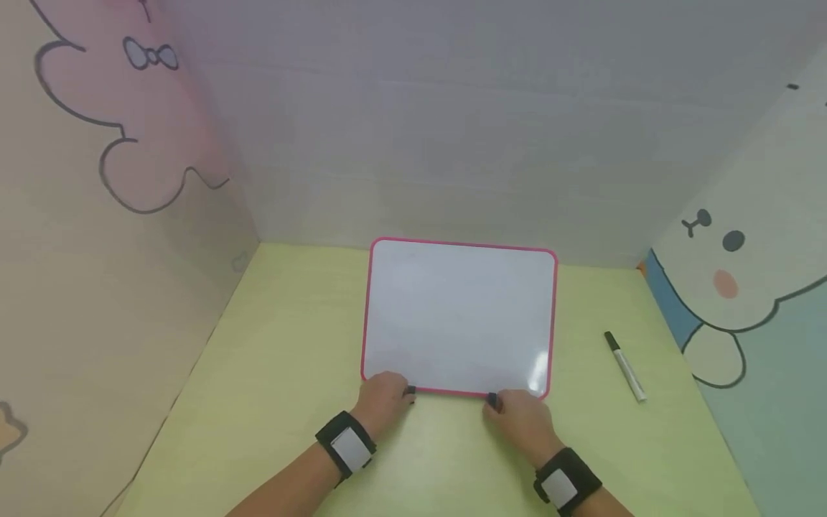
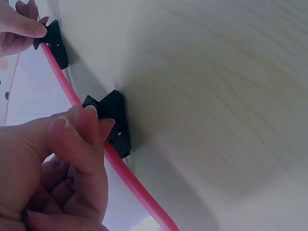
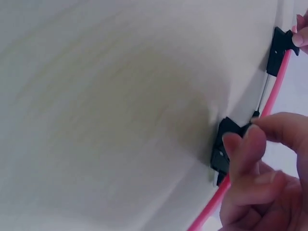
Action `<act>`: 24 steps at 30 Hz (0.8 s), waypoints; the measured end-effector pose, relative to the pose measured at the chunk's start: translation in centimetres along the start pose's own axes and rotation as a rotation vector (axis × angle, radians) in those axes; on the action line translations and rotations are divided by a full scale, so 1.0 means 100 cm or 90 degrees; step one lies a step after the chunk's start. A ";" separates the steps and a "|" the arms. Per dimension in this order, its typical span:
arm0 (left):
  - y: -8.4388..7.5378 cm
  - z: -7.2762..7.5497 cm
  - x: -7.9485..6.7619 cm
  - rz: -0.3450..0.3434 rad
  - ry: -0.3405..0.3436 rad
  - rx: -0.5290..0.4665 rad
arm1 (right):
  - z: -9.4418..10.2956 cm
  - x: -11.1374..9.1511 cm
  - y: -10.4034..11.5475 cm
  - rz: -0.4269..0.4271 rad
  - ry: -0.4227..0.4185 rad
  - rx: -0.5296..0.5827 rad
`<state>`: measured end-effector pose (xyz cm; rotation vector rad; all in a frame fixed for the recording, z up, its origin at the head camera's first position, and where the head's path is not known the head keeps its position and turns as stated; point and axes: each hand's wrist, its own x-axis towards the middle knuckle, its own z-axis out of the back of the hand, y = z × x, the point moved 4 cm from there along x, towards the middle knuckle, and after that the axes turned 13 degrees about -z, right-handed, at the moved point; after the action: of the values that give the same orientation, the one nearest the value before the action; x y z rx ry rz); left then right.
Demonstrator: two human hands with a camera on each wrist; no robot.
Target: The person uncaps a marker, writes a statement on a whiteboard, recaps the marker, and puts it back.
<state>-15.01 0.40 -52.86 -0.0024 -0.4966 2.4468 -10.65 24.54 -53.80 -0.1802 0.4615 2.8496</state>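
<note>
A whiteboard (image 1: 460,316) with a pink frame stands near the back of the table in the head view. At its bottom edge, my left hand (image 1: 382,401) pinches a black plastic clip (image 2: 121,115) between thumb and fingers. Further along the same edge, my right hand (image 1: 522,420) pinches a second black clip (image 3: 222,149) in the same way. A thin metal rod (image 3: 263,94) runs between the two clips in the right wrist view. Both clips sit against the pink frame, partly hidden by fingertips.
To the right of the board lies a marker (image 1: 625,367) with a black cap. The pale yellow table (image 1: 284,337) meets a plain wall (image 1: 439,143) behind the board. Cartoon-printed walls (image 1: 71,287) flank it on both sides.
</note>
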 end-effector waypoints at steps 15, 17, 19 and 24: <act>0.010 0.009 -0.009 0.025 0.001 0.003 | 0.070 0.047 -0.132 -0.235 -0.070 0.105; 0.009 0.009 -0.009 0.023 0.002 0.005 | 0.069 0.049 -0.149 -0.281 -0.078 0.098; 0.009 0.010 -0.009 0.022 0.002 0.005 | 0.068 0.049 -0.162 -0.318 -0.096 0.092; 0.008 0.010 -0.011 0.030 0.001 -0.006 | 0.063 0.049 -0.181 -0.370 -0.117 0.065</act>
<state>-14.76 -1.21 -52.31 -0.0209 -0.5134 2.4895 -11.15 44.30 -53.95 -0.0230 0.4298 2.2440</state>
